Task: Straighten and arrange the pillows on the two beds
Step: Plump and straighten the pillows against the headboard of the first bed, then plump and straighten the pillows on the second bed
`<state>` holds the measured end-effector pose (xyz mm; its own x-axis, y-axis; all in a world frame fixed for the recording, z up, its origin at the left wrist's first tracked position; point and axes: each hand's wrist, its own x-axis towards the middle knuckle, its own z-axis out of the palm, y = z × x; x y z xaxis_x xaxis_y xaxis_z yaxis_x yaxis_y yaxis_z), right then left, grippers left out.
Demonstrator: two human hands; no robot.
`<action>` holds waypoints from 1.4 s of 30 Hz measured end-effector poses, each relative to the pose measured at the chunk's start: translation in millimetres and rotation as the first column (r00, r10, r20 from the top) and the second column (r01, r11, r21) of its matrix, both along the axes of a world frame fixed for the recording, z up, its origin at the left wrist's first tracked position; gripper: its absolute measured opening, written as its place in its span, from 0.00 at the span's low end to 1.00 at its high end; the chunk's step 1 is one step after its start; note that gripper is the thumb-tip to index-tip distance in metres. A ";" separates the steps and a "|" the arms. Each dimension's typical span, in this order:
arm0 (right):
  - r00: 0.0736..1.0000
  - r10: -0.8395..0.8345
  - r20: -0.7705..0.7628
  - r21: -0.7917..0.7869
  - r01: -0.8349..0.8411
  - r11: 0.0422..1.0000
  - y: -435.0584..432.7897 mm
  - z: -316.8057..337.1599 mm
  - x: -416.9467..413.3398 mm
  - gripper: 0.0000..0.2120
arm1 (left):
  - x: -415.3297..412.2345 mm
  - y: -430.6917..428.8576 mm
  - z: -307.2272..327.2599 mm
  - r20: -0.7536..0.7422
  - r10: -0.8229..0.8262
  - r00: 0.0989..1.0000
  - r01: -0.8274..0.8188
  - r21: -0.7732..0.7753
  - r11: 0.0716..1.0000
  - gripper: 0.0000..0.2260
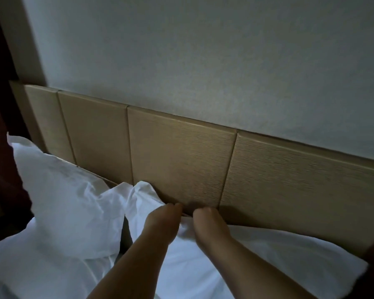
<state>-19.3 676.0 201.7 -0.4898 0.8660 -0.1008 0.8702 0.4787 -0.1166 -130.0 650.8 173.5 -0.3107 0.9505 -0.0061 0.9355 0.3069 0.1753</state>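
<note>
Both the left hand (162, 221) and the right hand (207, 223) are hooked, fingers curled, over the far edge of the right pillow (268, 255), which lies flat against the headboard (181, 152). The left pillow (58, 190) beside it leans crumpled and skewed, so I'd judge this bed half done. The second bed is out of sight.
</note>
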 end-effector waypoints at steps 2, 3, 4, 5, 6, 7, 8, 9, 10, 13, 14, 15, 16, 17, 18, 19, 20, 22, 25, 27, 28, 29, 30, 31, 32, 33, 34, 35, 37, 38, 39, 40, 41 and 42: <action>0.997 0.019 -0.068 0.064 -0.014 0.998 2.4 8.7 2.5 0.13 | 1.2 2.5 9.8 0.057 0.073 0.996 -0.078 0.090 0.993 0.12; 0.994 0.022 -0.110 0.104 -0.011 0.994 4.4 13.4 2.8 0.13 | 0.9 4.6 15.3 0.082 0.103 0.991 -0.113 0.123 0.986 0.11; 0.989 0.028 -0.146 0.139 -0.008 0.990 6.1 19.2 3.0 0.13 | 0.8 6.0 21.7 0.084 0.113 0.990 -0.125 0.155 0.980 0.10; 0.984 0.037 -0.176 0.169 -0.007 0.986 6.9 24.5 3.9 0.13 | 0.9 6.6 26.1 0.092 0.118 0.989 -0.133 0.186 0.973 0.09; 0.979 0.045 -0.198 0.192 -0.007 0.981 8.0 28.4 4.0 0.13 | 2.3 7.0 28.1 0.128 0.116 0.985 -0.141 0.208 0.968 0.09; 0.975 0.052 -0.216 0.203 -0.008 0.979 8.2 31.1 5.1 0.12 | 6.2 5.7 29.6 0.168 0.098 0.981 -0.135 0.220 0.966 0.09; 0.972 0.062 -0.225 0.207 -0.014 0.978 7.0 33.7 6.6 0.12 | 11.8 3.7 30.6 0.203 0.072 0.977 -0.121 0.240 0.963 0.09; 0.971 0.063 -0.230 0.205 -0.015 0.979 5.1 35.0 8.7 0.12 | 18.7 0.6 31.0 0.220 0.041 0.975 -0.098 0.259 0.961 0.09; 0.972 0.053 -0.228 0.191 -0.009 0.982 2.6 35.3 11.8 0.11 | 26.3 -2.7 31.1 0.217 0.009 0.976 -0.068 0.266 0.961 0.09; 0.975 0.027 -0.221 0.125 0.001 0.992 -8.7 37.1 33.5 0.11 | 52.9 -14.1 34.6 0.158 -0.058 0.986 0.018 0.240 0.971 0.10; 0.974 0.028 -0.225 0.118 -0.001 0.993 -13.3 37.7 46.2 0.11 | 62.9 -18.4 36.1 0.159 -0.074 0.985 0.035 0.234 0.972 0.10; 0.974 0.034 -0.226 0.108 -0.010 0.994 -18.4 37.2 62.0 0.11 | 74.5 -23.4 37.0 0.177 -0.091 0.980 0.050 0.227 0.973 0.10; 0.974 0.042 -0.222 0.096 -0.021 0.995 -24.9 35.8 80.2 0.12 | 88.0 -29.3 35.7 0.200 -0.108 0.974 0.066 0.208 0.976 0.10; 0.977 0.045 -0.208 0.085 -0.028 0.996 -31.5 33.1 99.8 0.12 | 103.3 -36.0 34.3 0.211 -0.124 0.970 0.087 0.177 0.980 0.10; 0.981 0.038 -0.188 0.066 -0.026 0.997 -37.5 28.9 120.8 0.13 | 119.8 -42.7 32.0 0.217 -0.132 0.967 0.104 0.136 0.985 0.11; 0.986 0.020 -0.168 0.040 -0.013 0.999 -44.4 25.0 142.9 0.14 | 137.9 -49.7 29.4 0.235 -0.131 0.963 0.110 0.099 0.989 0.13; 0.988 -0.010 -0.153 0.013 0.013 1.000 -51.8 20.8 166.4 0.14 | 157.5 -57.2 27.1 0.257 -0.126 0.958 0.111 0.073 0.991 0.14; 0.985 -0.094 -0.147 -0.016 0.093 0.996 -68.1 15.6 218.3 0.13 | 199.0 -69.6 23.6 0.284 -0.142 0.948 0.134 0.046 0.990 0.14; 0.967 -0.203 -0.154 -0.005 0.205 0.979 -100.4 12.2 311.5 0.13 | 268.1 -87.0 25.2 0.280 -0.196 0.940 0.198 0.022 0.980 0.12; 0.946 -0.275 -0.173 -0.013 0.277 0.961 -126.7 13.0 379.8 0.14 | 322.9 -99.3 26.7 0.275 -0.263 0.925 0.274 -0.003 0.962 0.11; 0.927 -0.322 -0.194 -0.010 0.326 0.945 -142.6 13.3 415.5 0.14 | 355.2 -106.9 27.0 0.266 -0.302 0.916 0.318 -0.019 0.948 0.12; 0.897 -0.381 -0.225 0.001 0.391 0.920 -162.1 14.8 452.3 0.14 | 391.4 -116.3 27.3 0.242 -0.355 0.903 0.375 -0.042 0.926 0.14; 0.859 -0.446 -0.251 0.017 0.464 0.886 -184.5 15.5 490.4 0.15 | 430.8 -128.9 27.5 0.212 -0.420 0.882 0.442 -0.069 0.894 0.14; 0.825 -0.501 -0.262 0.037 0.527 0.849 -208.3 16.2 528.1 0.15 | 471.6 -143.2 27.3 0.178 -0.490 0.853 0.510 -0.088 0.856 0.15; 0.795 -0.552 -0.252 0.046 0.580 0.814 -234.3 16.9 568.0 0.15 | 514.7 -160.5 27.6 0.149 -0.561 0.814 0.578 -0.112 0.808 0.14; 0.761 -0.602 -0.243 0.048 0.629 0.776 -263.2 16.2 608.3 0.15 | 559.0 -179.6 29.3 0.126 -0.635 0.762 0.647 -0.119 0.753 0.14; 0.710 -0.663 -0.237 0.033 0.688 0.725 -292.9 14.5 649.0 0.15 | 601.8 -199.8 29.7 0.117 -0.708 0.696 0.718 -0.111 0.687 0.14; 0.642 -0.729 -0.237 0.013 0.753 0.658 -326.0 12.7 687.6 0.15 | 644.9 -220.2 28.8 0.122 -0.774 0.621 0.784 -0.096 0.614 0.15; 0.485 -0.842 -0.237 0.006 0.867 0.497 -397.5 10.6 756.8 0.15 | 724.3 -268.8 28.1 0.134 -0.870 0.474 0.881 -0.087 0.466 0.15; 0.405 -0.885 -0.232 0.007 0.910 0.414 -434.6 9.9 785.8 0.14 | 759.7 -295.5 27.3 0.135 -0.903 0.408 0.913 -0.090 0.399 0.16; 0.323 -0.919 -0.228 0.008 0.944 0.330 -469.8 8.1 811.0 0.14 | 791.5 -321.8 25.4 0.130 -0.928 0.348 0.936 -0.094 0.338 0.17; 0.239 -0.945 -0.222 0.004 0.970 0.245 -502.0 6.3 832.9 0.14 | 820.0 -346.4 23.0 0.130 -0.949 0.286 0.957 -0.093 0.275 0.19; 0.164 -0.963 -0.215 -0.006 0.986 0.169 -531.1 5.2 851.9 0.15 | 845.7 -369.1 22.0 0.132 -0.966 0.222 0.974 -0.083 0.213 0.20; 0.093 -0.974 -0.204 -0.028 0.995 0.100 -555.8 3.8 868.1 0.15 | 868.7 -388.1 21.0 0.131 -0.978 0.164 0.985 -0.078 0.155 0.20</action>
